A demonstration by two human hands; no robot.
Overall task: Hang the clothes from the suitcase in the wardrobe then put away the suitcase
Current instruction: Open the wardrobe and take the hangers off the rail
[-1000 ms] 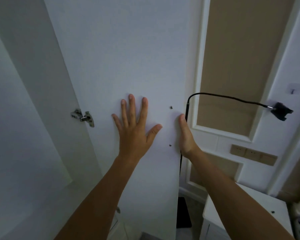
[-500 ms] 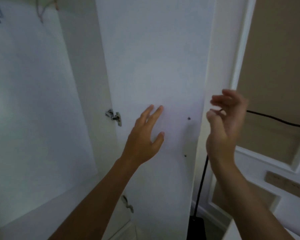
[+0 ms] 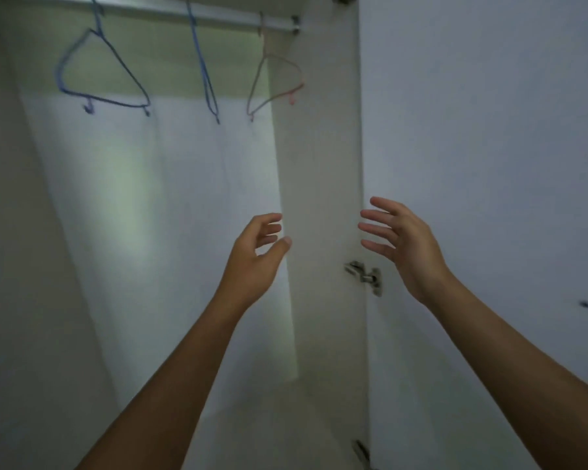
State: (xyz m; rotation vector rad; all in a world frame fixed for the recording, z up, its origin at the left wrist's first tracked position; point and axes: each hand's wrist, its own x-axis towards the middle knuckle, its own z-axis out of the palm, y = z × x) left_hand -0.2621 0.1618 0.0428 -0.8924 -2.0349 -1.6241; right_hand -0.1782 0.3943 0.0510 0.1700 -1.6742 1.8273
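The white wardrobe (image 3: 316,137) stands open in front of me. A metal rail (image 3: 218,20) runs across its top. On it hang two blue hangers (image 3: 102,72) (image 3: 204,72) and a pink hanger (image 3: 275,84), all bare. My left hand (image 3: 255,259) is raised inside the opening, fingers loosely curled, holding nothing. My right hand (image 3: 401,245) is lifted beside the wardrobe's side panel, fingers spread and relaxed, holding nothing. No clothes and no suitcase are in view.
The open wardrobe door (image 3: 489,164) fills the right side, fixed by a metal hinge (image 3: 365,276) just below my right hand. A second hinge (image 3: 360,449) sits lower down. The wardrobe's back wall (image 3: 157,215) is white.
Both hands have left the door: the left was pressing flat on it, the right was at its edge. My view has swung left and up into the wardrobe, bringing rail and hangers into sight.
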